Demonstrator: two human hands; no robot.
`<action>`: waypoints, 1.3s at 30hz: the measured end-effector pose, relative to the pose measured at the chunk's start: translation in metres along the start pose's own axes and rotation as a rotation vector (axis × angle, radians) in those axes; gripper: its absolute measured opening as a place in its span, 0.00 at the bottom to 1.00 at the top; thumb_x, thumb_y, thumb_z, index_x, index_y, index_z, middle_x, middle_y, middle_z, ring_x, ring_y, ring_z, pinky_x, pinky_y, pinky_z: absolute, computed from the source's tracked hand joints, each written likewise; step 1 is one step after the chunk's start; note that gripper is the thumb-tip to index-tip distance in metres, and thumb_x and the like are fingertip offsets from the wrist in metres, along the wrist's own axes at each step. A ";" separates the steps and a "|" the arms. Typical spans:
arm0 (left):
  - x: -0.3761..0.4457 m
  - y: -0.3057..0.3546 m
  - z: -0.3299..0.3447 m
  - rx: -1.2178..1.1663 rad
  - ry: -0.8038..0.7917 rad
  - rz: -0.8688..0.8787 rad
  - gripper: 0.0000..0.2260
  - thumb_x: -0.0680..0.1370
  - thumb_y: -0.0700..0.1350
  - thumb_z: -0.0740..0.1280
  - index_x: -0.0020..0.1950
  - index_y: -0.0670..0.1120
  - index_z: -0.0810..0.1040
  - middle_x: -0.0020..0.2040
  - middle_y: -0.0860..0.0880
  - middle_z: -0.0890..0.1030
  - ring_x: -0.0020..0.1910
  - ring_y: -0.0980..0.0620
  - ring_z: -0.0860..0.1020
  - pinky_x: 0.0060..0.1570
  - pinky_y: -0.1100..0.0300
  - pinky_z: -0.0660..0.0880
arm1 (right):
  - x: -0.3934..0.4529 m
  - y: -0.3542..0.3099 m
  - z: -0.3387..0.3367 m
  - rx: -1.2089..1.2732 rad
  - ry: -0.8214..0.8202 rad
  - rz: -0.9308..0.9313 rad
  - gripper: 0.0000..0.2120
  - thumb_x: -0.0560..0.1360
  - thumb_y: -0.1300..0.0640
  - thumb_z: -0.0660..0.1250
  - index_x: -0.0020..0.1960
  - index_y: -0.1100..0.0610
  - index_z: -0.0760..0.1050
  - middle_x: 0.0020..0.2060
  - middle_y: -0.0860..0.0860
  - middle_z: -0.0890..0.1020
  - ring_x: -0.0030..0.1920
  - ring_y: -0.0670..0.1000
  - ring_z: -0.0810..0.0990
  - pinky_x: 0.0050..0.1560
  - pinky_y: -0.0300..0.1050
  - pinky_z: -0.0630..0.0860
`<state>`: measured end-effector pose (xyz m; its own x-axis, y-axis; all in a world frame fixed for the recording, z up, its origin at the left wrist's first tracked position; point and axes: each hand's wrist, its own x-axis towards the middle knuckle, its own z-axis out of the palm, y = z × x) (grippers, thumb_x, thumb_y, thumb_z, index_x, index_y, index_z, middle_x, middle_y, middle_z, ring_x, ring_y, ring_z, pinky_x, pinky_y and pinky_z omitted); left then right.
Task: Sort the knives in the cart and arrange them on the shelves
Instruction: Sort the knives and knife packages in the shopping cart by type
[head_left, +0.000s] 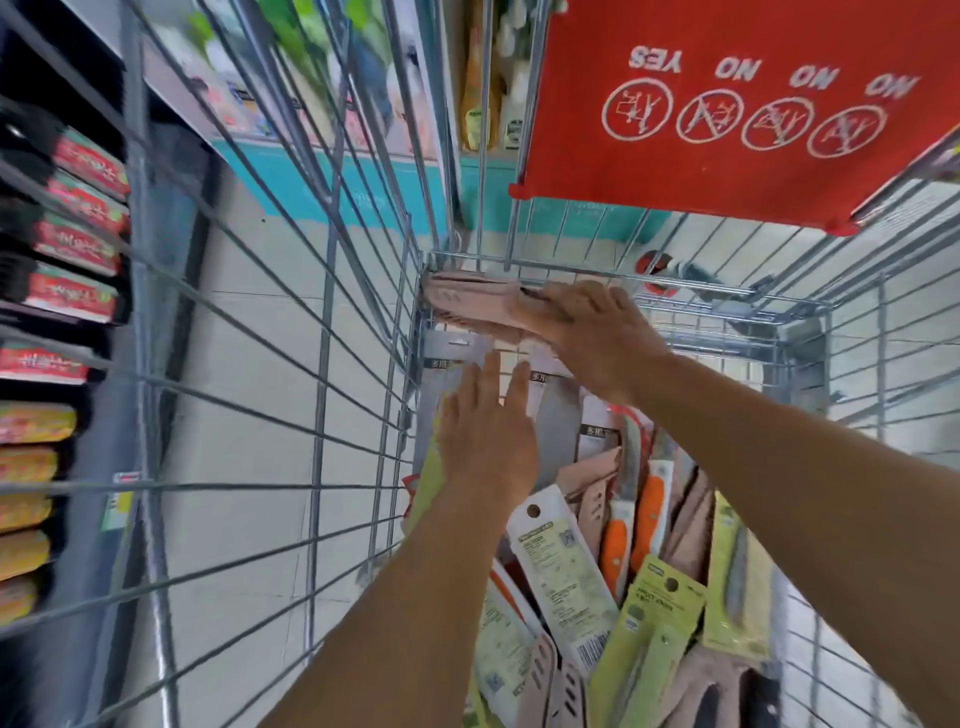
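A wire cart (363, 291) is viewed from above, both arms reaching in. The right hand (587, 332) is curled round a stack of pink packaged knives (470, 306), held against the cart's far left corner. The left hand (485, 431) is spread flat, fingers straight, laid on grey-white knife cards (558, 415) below that stack. More packaged knives are heaped in the cart's near part: white-carded (561, 571), orange-handled (631, 525), green-carded (652, 639), pink ones (597, 483). A red flap (737, 156) with YES/NO icons is seen upper right. Shelves (67, 291) with red and yellow packs are seen at left, blurred.
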<state>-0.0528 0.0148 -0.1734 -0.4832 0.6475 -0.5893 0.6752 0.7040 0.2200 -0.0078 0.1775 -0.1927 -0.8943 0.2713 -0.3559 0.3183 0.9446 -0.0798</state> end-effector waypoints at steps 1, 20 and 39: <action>0.000 -0.001 0.002 0.024 -0.013 0.009 0.28 0.82 0.46 0.53 0.78 0.52 0.41 0.78 0.48 0.37 0.76 0.46 0.37 0.74 0.48 0.44 | -0.001 -0.002 0.004 0.014 -0.016 0.015 0.40 0.77 0.61 0.61 0.74 0.37 0.38 0.75 0.46 0.51 0.72 0.57 0.52 0.69 0.56 0.55; -0.093 0.020 0.038 -0.023 -0.095 0.011 0.38 0.75 0.61 0.64 0.76 0.51 0.45 0.77 0.45 0.51 0.76 0.43 0.47 0.74 0.48 0.48 | -0.189 -0.083 0.015 0.579 0.125 0.725 0.29 0.77 0.52 0.63 0.75 0.55 0.58 0.72 0.56 0.62 0.72 0.58 0.59 0.71 0.53 0.53; -0.108 0.033 0.032 -0.743 0.079 -0.163 0.27 0.72 0.37 0.71 0.68 0.48 0.65 0.58 0.47 0.72 0.47 0.52 0.75 0.41 0.62 0.73 | -0.246 -0.111 0.041 0.712 0.156 1.300 0.35 0.74 0.45 0.65 0.74 0.54 0.53 0.72 0.58 0.54 0.71 0.60 0.54 0.70 0.56 0.57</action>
<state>0.0388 -0.0411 -0.1274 -0.6018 0.5176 -0.6083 0.0529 0.7858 0.6162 0.1898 -0.0015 -0.1346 0.1195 0.8919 -0.4362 0.9415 -0.2413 -0.2354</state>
